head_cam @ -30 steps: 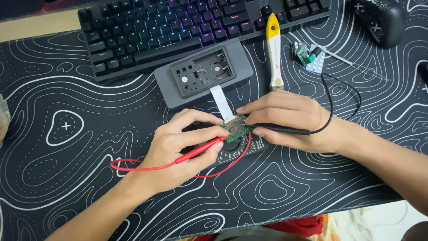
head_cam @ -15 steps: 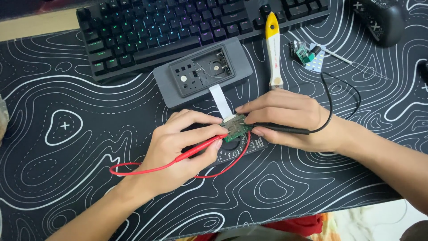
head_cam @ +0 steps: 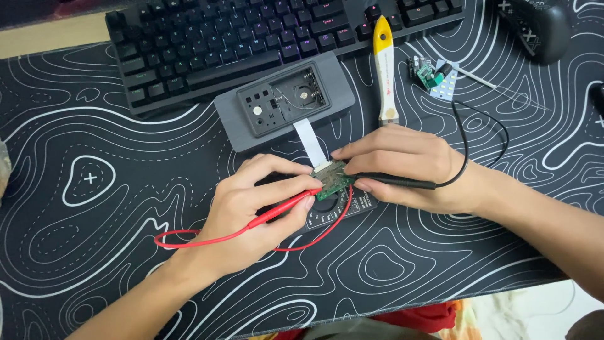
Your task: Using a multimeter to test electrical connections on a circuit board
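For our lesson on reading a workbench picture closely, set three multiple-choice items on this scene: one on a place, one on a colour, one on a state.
1. Where does the yellow-handled tool lie?
A. right of the grey case, by the keyboard
B. under the left hand
C. off the mat

2. What colour is the probe in the left hand?
A. black
B. red
C. white

3. What state is the grey case in?
A. closed
B. open, with its inside showing
C. covered by a cloth

Answers:
1 A, it lies on the mat between case and small parts.
2 B, the red probe and its lead run from that hand.
3 B, its recessed inside shows, and a white ribbon cable leads out.
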